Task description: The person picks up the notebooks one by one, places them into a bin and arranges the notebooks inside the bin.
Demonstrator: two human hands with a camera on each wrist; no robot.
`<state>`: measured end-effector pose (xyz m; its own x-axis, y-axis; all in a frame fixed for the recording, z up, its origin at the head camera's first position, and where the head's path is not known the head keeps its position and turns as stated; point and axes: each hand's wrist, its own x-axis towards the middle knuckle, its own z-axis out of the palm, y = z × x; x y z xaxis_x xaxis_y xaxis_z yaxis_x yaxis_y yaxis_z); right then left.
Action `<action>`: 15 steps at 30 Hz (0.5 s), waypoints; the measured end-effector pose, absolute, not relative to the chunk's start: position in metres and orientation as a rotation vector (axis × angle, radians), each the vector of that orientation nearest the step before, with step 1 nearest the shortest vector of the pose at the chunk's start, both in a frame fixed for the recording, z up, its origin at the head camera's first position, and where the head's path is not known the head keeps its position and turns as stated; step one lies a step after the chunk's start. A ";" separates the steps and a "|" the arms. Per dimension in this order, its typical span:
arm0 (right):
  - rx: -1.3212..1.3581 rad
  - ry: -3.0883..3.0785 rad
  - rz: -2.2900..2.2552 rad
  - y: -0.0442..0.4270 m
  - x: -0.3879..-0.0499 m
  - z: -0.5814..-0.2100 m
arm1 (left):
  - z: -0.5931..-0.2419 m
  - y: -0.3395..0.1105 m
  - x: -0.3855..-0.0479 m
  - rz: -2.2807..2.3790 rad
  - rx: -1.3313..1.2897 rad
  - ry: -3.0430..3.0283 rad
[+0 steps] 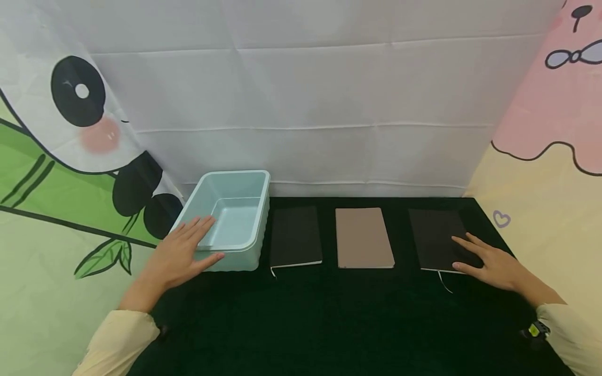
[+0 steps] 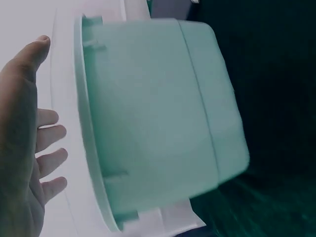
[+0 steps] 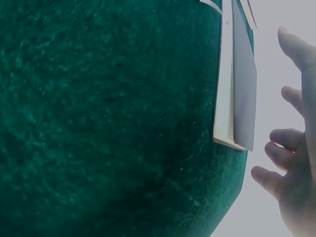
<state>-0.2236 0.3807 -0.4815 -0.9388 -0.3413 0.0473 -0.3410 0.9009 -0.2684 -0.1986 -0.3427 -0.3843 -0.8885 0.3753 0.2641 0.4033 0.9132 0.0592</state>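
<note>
- Cream-coloured cloth sleeve [image 1: 122,339] at the far left, ending above the left hand [image 1: 181,253]; its fingers are nearly straight, the thumb stands apart, and it has hold of nothing, hovering over the near left rim of the basin, with a gap showing in the left wrist view.
- Pale blue-green, rectangular plastic basin [image 1: 242,259] on the dark green cloth-covered table [image 1: 305,324]; no notebook shows inside it.
- Black rectangular notebook with a white ribbon [image 1: 295,235], just beside the basin; flat, closed and untouched, so its handling looks undone.
- Beige rectangular notebook with rounded corners [image 1: 364,237], in the middle; also flat and untouched.
- Second black notebook, also with a white ribbon [image 1: 435,237], lying flat at the right; it appears not yet taken up.
- Right hand [image 1: 496,266] above that notebook's near right part, fingers loosely spread, grasping nothing; the right wrist view shows it apart from the cover.
- Across the row, 0 of 3 notebooks are held or in the basin; the work seems barely begun, with all 3 left to handle.
</note>
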 end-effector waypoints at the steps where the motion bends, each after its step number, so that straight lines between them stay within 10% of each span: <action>1: -0.543 3.062 -0.433 0.382 -0.224 -0.483 | -0.385 -0.346 -0.199 -0.168 -0.584 -2.821; 15: -0.448 3.040 -0.480 0.393 -0.224 -0.497 | -0.395 -0.386 -0.188 -0.176 -0.549 -2.859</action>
<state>-0.2240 0.3933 -0.4969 -0.9580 -0.2864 0.0138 -0.2767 0.9109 -0.3062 -0.1884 -0.3858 -0.3951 -0.9047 0.3511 0.2414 0.3780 0.9228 0.0745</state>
